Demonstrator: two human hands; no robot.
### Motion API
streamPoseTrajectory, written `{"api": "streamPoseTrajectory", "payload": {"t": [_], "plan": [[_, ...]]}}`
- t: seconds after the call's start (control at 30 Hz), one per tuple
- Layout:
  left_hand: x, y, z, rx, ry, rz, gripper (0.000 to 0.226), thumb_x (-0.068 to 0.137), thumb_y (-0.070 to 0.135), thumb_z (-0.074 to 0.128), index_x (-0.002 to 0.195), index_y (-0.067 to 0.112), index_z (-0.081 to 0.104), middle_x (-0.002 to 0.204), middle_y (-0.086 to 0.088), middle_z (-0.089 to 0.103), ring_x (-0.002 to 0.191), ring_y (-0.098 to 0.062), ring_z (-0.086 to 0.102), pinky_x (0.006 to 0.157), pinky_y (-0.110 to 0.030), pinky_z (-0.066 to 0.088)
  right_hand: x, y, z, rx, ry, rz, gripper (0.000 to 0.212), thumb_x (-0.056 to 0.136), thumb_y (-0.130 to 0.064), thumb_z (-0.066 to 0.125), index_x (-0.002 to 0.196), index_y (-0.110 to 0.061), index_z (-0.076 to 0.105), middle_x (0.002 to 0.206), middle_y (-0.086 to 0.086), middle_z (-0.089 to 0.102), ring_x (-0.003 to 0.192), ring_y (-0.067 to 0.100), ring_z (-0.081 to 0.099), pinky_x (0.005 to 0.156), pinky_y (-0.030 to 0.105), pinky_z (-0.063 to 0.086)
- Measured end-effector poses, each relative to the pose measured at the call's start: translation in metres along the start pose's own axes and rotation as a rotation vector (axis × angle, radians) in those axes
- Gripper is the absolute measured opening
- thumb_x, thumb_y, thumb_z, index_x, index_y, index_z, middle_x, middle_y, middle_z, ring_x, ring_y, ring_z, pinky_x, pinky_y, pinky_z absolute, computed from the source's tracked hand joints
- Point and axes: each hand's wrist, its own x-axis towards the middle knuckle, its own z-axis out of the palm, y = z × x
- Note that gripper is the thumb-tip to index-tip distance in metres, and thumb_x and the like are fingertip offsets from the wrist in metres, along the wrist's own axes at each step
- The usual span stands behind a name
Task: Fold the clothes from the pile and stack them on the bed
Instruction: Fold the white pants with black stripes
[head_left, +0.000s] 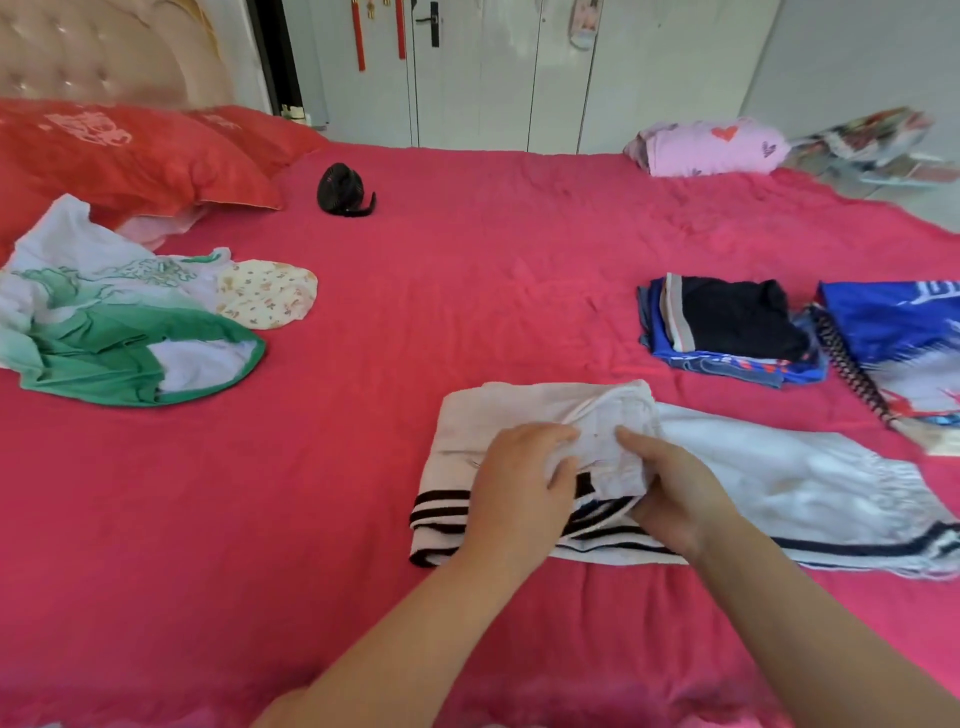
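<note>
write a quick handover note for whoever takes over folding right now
Left hand and right hand: both pinching the waist of the white striped trousers, half folded near the front of the bed.
Done: a folded stack with a black garment on top, right side; a blue printed garment beside it.
Left: finish the trousers, then the unfolded green and white pile on the left.

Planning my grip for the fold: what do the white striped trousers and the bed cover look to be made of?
White striped trousers: soft, matte woven or knit cloth, probably cotton blend; it crumples loosely, with gathered cuffs. Bed cover: matte pink fabric, slightly napped, with shallow wrinkles; the fibre cannot be told.
</note>
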Motion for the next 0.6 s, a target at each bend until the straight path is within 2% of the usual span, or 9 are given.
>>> {"api": "streamPoseTrajectory", "payload": {"t": [0.07,0.17,0.2,0.27,0.33,0.37,0.47,0.53,0.6], "plan": [[0.008,-0.014,-0.009,0.107,0.062,-0.043,0.03,0.086,0.018,0.056,0.114,0.013,0.064,0.118,-0.002,0.062,0.113,-0.022,0.051,0.095,-0.016,0.028,0.002,-0.009,-0.014,-0.201,0.112,-0.12,0.032,0.089,-0.008,0.053,0.12,-0.002,0.057,0.104,0.012,0.069,0.087,0.021,0.069,0.071,0.029,0.056],[0.022,-0.046,-0.013,0.365,-0.077,-0.27,0.046,0.091,0.033,0.052,0.133,0.014,0.047,0.134,-0.006,0.049,0.126,-0.027,0.04,0.105,-0.033,0.028,0.003,-0.013,-0.032,-0.982,0.493,-0.321,0.059,0.085,-0.017,0.063,0.139,-0.007,0.038,0.133,0.016,0.05,0.119,0.028,0.051,0.095,0.036,0.041],[0.025,-0.053,-0.013,0.401,-0.128,-0.364,0.052,0.091,0.037,0.051,0.136,0.013,0.042,0.137,-0.008,0.047,0.128,-0.029,0.038,0.105,-0.036,0.028,0.001,-0.011,-0.034,-1.114,0.516,-0.401,0.06,0.085,-0.018,0.062,0.139,-0.008,0.037,0.135,0.017,0.047,0.123,0.029,0.046,0.099,0.036,0.036],[0.027,-0.062,-0.014,0.326,-0.152,-0.535,0.057,0.091,0.039,0.05,0.137,0.008,0.038,0.138,-0.014,0.046,0.128,-0.032,0.038,0.103,-0.038,0.03,-0.001,-0.002,-0.032,-1.322,0.405,-0.602,0.051,0.087,-0.015,0.057,0.136,-0.009,0.044,0.132,0.018,0.05,0.123,0.032,0.045,0.102,0.036,0.033],[0.028,-0.064,-0.012,0.237,-0.156,-0.648,0.062,0.092,0.037,0.049,0.14,0.003,0.031,0.142,-0.017,0.04,0.131,-0.032,0.035,0.105,-0.037,0.029,0.005,0.012,-0.036,-1.589,0.296,-0.761,0.047,0.088,-0.026,0.046,0.133,-0.014,0.049,0.132,0.02,0.052,0.121,0.039,0.048,0.102,0.044,0.037],[0.028,-0.065,-0.01,0.203,-0.162,-0.686,0.065,0.092,0.039,0.049,0.142,0.003,0.028,0.144,-0.017,0.038,0.132,-0.032,0.034,0.106,-0.037,0.03,0.009,0.018,-0.039,-1.722,0.25,-0.769,0.052,0.087,-0.038,0.036,0.134,-0.02,0.048,0.136,0.018,0.048,0.124,0.04,0.045,0.102,0.05,0.037],[0.029,-0.066,-0.005,0.177,-0.199,-0.711,0.071,0.089,0.04,0.052,0.145,0.006,0.023,0.143,-0.017,0.039,0.131,-0.032,0.037,0.104,-0.036,0.033,0.012,0.034,-0.046,-1.941,0.13,-0.434,0.085,0.069,-0.061,-0.008,0.144,-0.038,0.024,0.157,-0.002,0.012,0.144,0.026,0.008,0.112,0.047,0.017],[0.03,-0.065,-0.004,0.169,-0.26,-0.665,0.075,0.088,0.034,0.056,0.148,0.013,0.017,0.146,-0.012,0.037,0.132,-0.028,0.038,0.1,-0.031,0.034,0.014,0.04,-0.051,-1.913,0.14,-0.375,0.088,0.066,-0.062,-0.016,0.145,-0.041,0.016,0.157,-0.007,0.001,0.145,0.022,-0.002,0.115,0.044,0.009],[0.032,-0.064,-0.005,0.16,-0.328,-0.605,0.076,0.087,0.024,0.058,0.149,0.02,0.015,0.147,-0.009,0.036,0.132,-0.026,0.037,0.097,-0.026,0.033,0.014,0.039,-0.05,-1.898,0.143,-0.394,0.079,0.073,-0.062,-0.01,0.145,-0.041,0.017,0.157,-0.007,0.001,0.145,0.021,-0.003,0.115,0.043,0.008]]}}
